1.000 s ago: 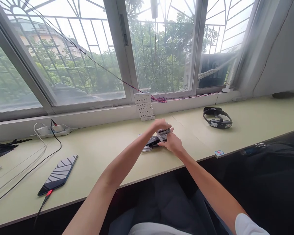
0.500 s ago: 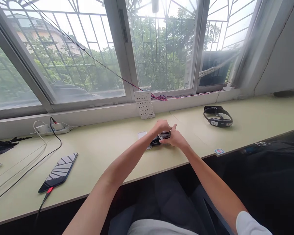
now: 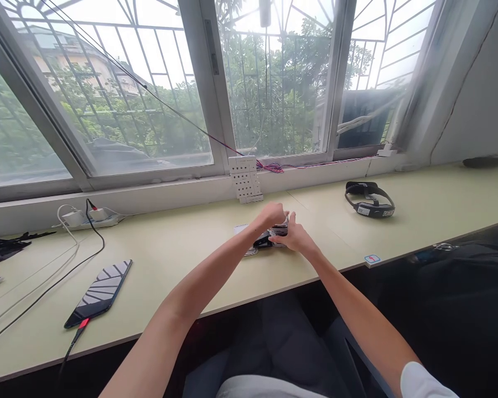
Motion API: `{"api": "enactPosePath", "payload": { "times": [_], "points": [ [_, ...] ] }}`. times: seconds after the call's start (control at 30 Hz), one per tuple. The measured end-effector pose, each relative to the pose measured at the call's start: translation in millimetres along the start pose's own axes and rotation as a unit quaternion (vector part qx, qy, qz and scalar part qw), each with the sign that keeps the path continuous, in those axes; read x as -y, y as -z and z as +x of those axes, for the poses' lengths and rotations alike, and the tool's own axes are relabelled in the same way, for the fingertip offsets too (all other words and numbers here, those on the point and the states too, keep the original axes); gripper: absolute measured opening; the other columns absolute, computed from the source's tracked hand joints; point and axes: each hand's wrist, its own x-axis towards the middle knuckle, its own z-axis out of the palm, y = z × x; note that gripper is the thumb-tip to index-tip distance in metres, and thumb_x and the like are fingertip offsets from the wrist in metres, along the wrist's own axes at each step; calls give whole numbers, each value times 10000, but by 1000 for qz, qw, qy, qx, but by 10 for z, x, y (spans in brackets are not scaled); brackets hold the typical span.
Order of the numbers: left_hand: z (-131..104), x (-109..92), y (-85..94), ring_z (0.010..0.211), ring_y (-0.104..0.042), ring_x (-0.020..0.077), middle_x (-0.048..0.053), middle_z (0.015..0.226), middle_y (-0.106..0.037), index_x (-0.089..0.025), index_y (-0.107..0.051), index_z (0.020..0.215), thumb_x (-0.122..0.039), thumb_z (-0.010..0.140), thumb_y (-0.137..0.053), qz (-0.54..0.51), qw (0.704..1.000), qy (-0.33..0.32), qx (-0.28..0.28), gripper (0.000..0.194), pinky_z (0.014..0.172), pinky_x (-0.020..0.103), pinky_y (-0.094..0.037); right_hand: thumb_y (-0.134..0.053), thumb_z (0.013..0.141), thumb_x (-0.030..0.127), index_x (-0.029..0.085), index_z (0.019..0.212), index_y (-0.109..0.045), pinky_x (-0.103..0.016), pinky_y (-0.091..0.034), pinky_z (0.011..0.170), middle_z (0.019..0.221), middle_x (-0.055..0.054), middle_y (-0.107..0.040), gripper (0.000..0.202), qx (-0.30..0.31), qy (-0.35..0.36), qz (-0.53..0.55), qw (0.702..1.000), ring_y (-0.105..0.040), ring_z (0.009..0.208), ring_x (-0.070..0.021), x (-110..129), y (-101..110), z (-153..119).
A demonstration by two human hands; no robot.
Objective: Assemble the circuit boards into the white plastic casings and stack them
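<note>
At the middle of the desk both hands meet over a small stack-like thing with dark and pale printed bands. My left hand is closed, curled over its top; its fingertips are partly hidden. My right hand grips the same thing from the right, thumb low in front and a finger pointing up. Just left of it lies a small black item, partly covered by my left wrist. A flat white piece shows behind my left forearm. I cannot tell the exact kind of any of these.
A phone with a charging cable lies on the desk to the left. Behind it is a power strip with chargers. A white perforated panel leans at the window sill. A black head strap sits at right.
My right hand has shifted slightly left and down, and its raised finger stands straighter. My left hand stays over the banded thing. The view has tilted very slightly.
</note>
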Motion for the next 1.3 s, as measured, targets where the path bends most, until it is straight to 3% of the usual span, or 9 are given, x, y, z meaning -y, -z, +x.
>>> {"api": "enactPosePath", "payload": {
  "times": [0.17,0.33,0.43,0.57,0.7,0.83,1.03,1.3],
  "points": [
    [-112,33,27,794,-702,222,183,1168,-648,-117,-658,1116,-404,968,-469,39,998,-55,-12,374,630,278,-490,-747,769,541,111,1520,-105,-285,-481,684,1159,-178,-695,1077,-5,-17,-37,999,-681,1021,-303,33,-38,-5],
    [-121,204,125,777,-699,224,171,1111,-665,-131,-653,1107,-466,965,-468,37,997,-52,-42,408,637,291,-507,-735,766,594,130,1521,-141,-294,-494,742,1193,-169,-687,1066,9,3,-2,1000,-662,1075,-301,0,18,-15],
    [-104,507,241,806,-698,227,154,1065,-687,-150,-634,1162,-495,975,-423,12,998,-11,-63,446,621,276,-505,-666,810,647,188,1458,-296,-286,-501,810,1221,-135,-687,876,37,53,75,995,-662,1082,-261,-71,69,21],
    [-180,1061,289,943,-682,248,125,1028,-712,-177,-683,1077,-586,948,-423,12,996,35,-83,502,708,268,-507,-566,846,712,210,1365,-420,-316,-504,914,1302,-131,-646,737,33,69,158,985,-632,1140,-249,-128,81,88],
    [-400,1387,130,1020,-648,219,71,1093,-710,-214,-689,1111,-590,904,-515,13,992,-89,-90,463,815,256,-486,-562,866,685,182,1409,-387,-302,-511,941,1369,-149,-599,760,31,51,209,976,-609,1199,-237,-100,55,94],
    [-559,1322,-87,1100,-611,220,61,1149,-699,-231,-698,1129,-540,881,-583,23,980,-189,-63,413,884,257,-465,-604,887,585,172,1446,-343,-285,-526,918,1364,-147,-605,742,19,24,224,974,-627,1172,-216,-78,23,90],
    [-442,1177,-282,1056,-614,242,81,1055,-712,-210,-701,1137,-364,889,-605,61,979,-191,-43,307,837,277,-464,-642,872,522,184,1464,-334,-304,-542,905,1332,-135,-631,748,13,13,248,969,-642,1144,-226,-114,-10,128],
    [-298,1133,-340,949,-621,243,72,906,-700,-198,-680,1083,-393,886,-600,60,978,-187,-66,288,666,271,-428,-690,826,537,209,1423,-394,-304,-538,875,1322,-122,-631,743,13,-1,264,964,-626,1148,-243,-129,-14,145]
  ]
}}
